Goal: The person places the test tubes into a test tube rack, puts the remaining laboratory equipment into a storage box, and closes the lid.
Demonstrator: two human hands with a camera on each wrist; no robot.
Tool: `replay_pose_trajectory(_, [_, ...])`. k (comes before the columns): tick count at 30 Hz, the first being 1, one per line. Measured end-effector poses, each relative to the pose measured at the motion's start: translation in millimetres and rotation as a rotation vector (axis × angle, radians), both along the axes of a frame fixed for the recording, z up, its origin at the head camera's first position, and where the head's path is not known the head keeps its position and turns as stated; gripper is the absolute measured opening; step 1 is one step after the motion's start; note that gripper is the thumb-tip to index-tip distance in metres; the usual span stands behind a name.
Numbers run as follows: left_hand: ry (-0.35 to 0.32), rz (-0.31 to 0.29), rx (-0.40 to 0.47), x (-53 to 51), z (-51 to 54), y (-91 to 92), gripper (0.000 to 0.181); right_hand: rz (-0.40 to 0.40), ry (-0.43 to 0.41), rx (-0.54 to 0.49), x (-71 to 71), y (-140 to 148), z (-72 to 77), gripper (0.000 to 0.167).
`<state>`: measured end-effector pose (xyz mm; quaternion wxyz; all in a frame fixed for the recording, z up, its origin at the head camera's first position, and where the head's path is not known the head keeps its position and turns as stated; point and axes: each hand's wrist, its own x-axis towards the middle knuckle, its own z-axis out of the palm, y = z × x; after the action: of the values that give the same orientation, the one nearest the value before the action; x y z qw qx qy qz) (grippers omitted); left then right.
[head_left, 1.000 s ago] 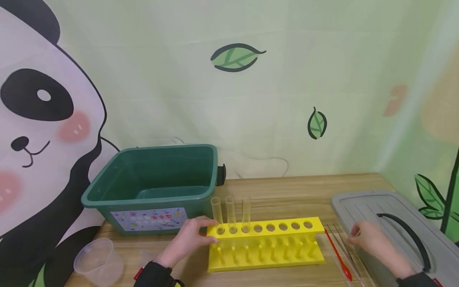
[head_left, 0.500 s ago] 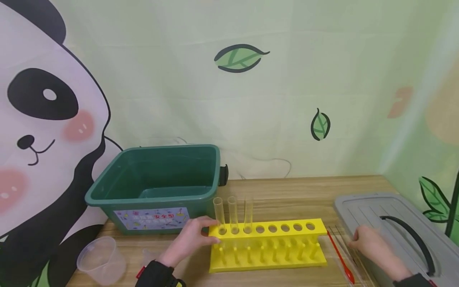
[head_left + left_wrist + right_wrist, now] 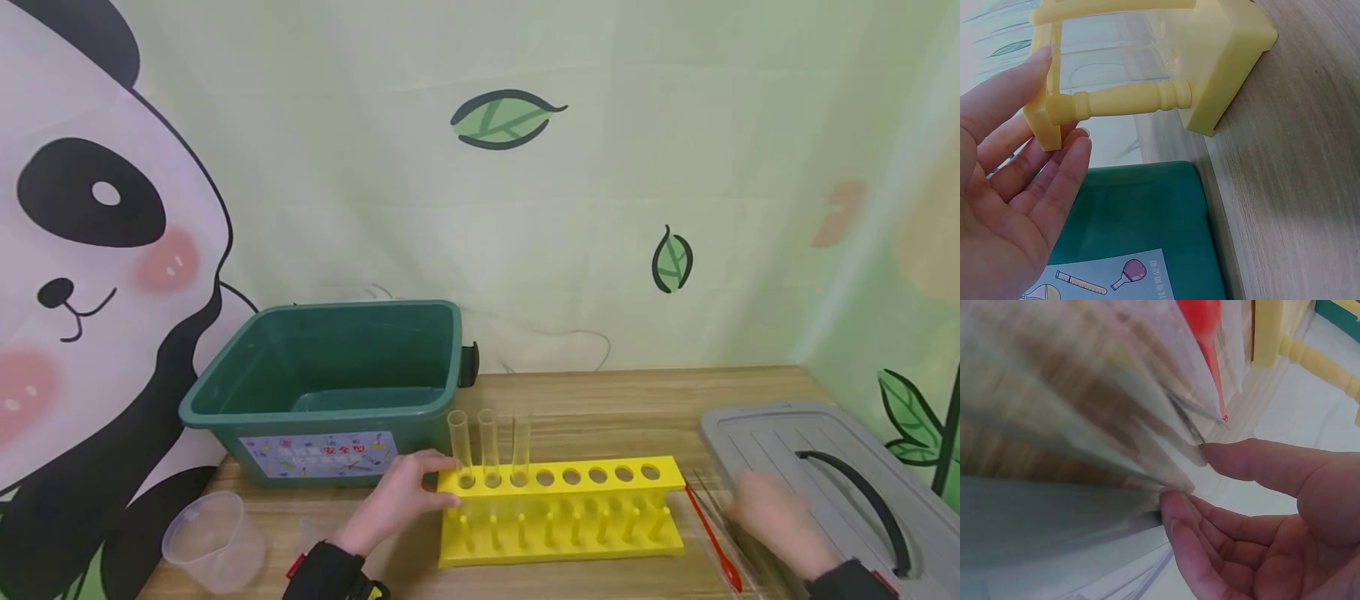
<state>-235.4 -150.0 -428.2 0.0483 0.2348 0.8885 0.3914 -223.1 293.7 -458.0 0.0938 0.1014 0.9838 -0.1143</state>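
Note:
A yellow test tube rack (image 3: pixel 562 554) stands upright on the wood-grain table, its three leftmost holes filled by clear test tubes (image 3: pixel 490 442). My left hand (image 3: pixel 401 500) grips the left end of its top plate; in the left wrist view the thumb lies on one side, the fingers on the other. My right hand (image 3: pixel 772 517) is low beside the grey lid, at several clear tubes lying there. In the right wrist view, rounded ends of clear tubes (image 3: pixel 1179 478) lie between thumb and fingertips; whether they are pinched is blurred. A red-bulbed dropper (image 3: pixel 723 558) lies left of that hand.
Behind the rack on the left sits an open green bin (image 3: pixel 315 417) with a black latch. A clear plastic cup (image 3: pixel 213 542) stands at the front left. The grey lid (image 3: pixel 787 425) with its black handle lies at the right, beside the panda-print backdrop.
My right hand has dipped slightly and turned beside the lid, its fingertips now less visible from above. The left hand keeps its grip on the rack. The head view shifted a little.

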Motion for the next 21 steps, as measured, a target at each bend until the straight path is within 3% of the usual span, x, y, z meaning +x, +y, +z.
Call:
replay_pose_trajectory(3, [-0.001,-0.002,0.004,-0.1,0.6,0.2,0.042,-0.015,-0.008,0.041,-19.0,15.8,-31.2,0.021])
replay_pose_trajectory(6, [-0.006,0.0,0.004,0.0,1.0,0.3,0.043,-0.036,-0.023,0.057,-32.2,27.7,-51.7,0.019])
replay_pose_trajectory(11, [-0.012,0.007,0.003,0.6,2.0,0.5,0.043,-0.034,-0.04,0.037,-23.8,17.3,-34.0,0.019])
replay_pose_trajectory(18, [-0.002,0.004,-0.002,0.7,1.9,0.0,0.043,-0.055,-0.006,0.087,-33.9,26.2,-57.0,0.022])
replay_pose_trajectory(21, [0.001,0.002,-0.001,0.8,2.1,0.0,0.043,-0.051,-0.009,0.083,-32.3,24.6,-55.4,0.023])
